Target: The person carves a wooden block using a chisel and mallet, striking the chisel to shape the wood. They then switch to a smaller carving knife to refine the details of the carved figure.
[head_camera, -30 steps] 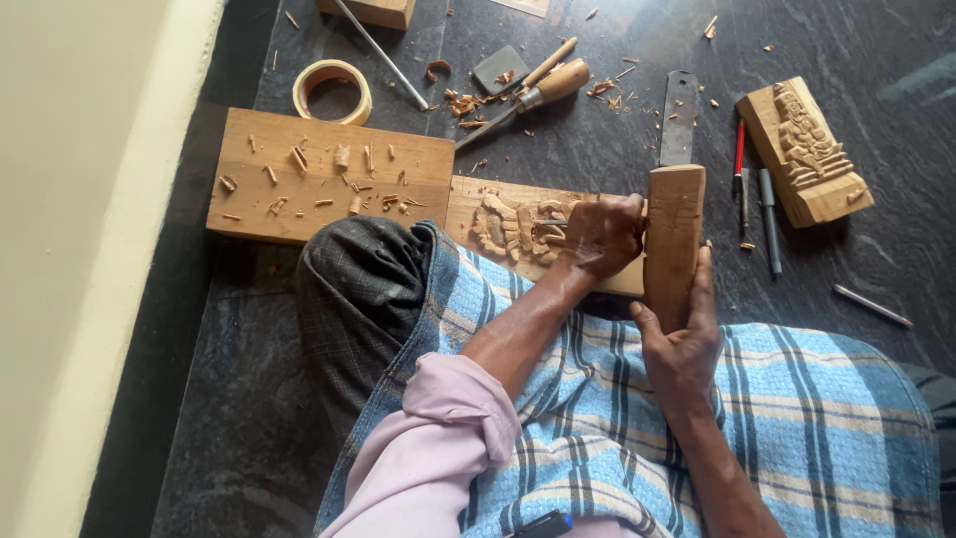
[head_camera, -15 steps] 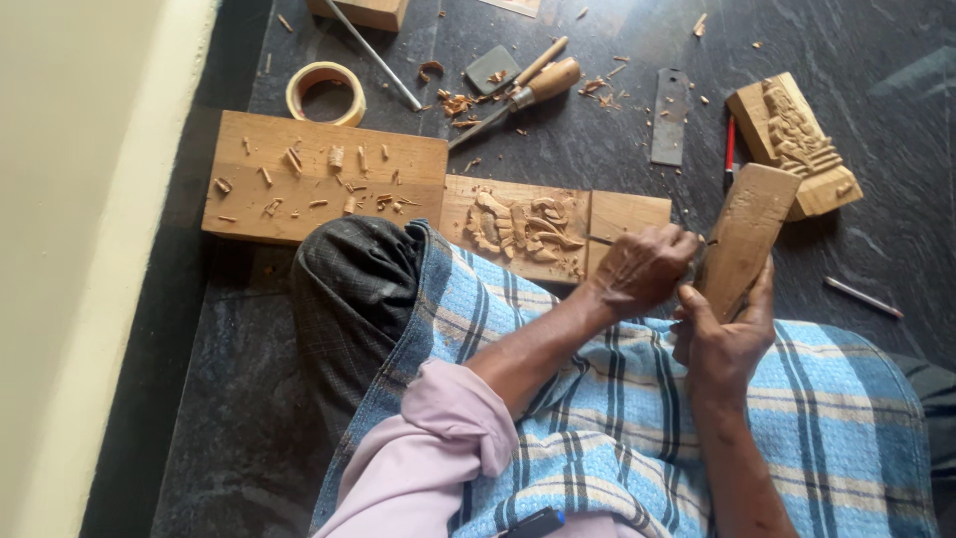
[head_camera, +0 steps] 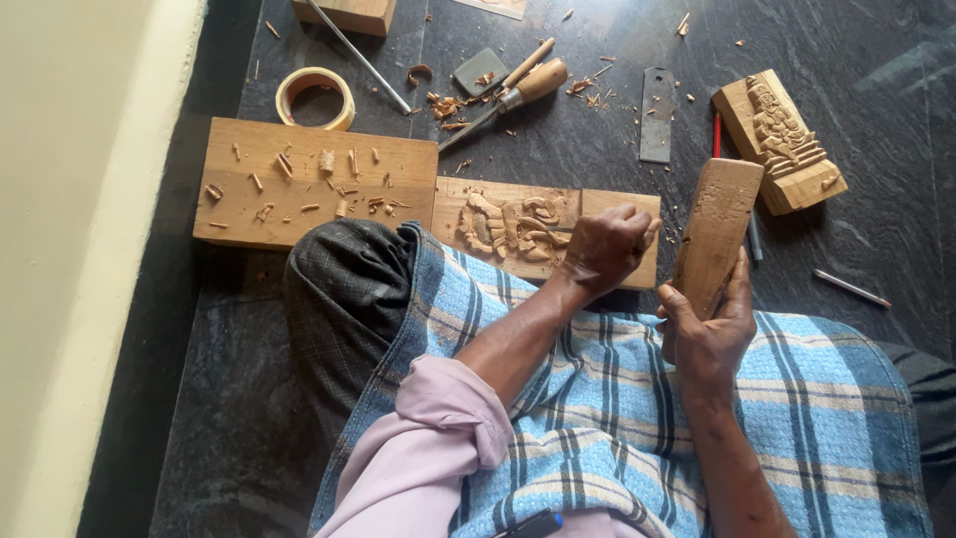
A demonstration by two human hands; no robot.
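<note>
His right hand grips a flat wooden mallet block; the left hand is fisted, seemingly around a chisel, on the half-carved pale wooden panel.

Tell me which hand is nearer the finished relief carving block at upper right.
Right. The right hand grips a wooden mallet block just below-left of the finished carving block. The left hand sits farther left, on the panel being carved.
</note>
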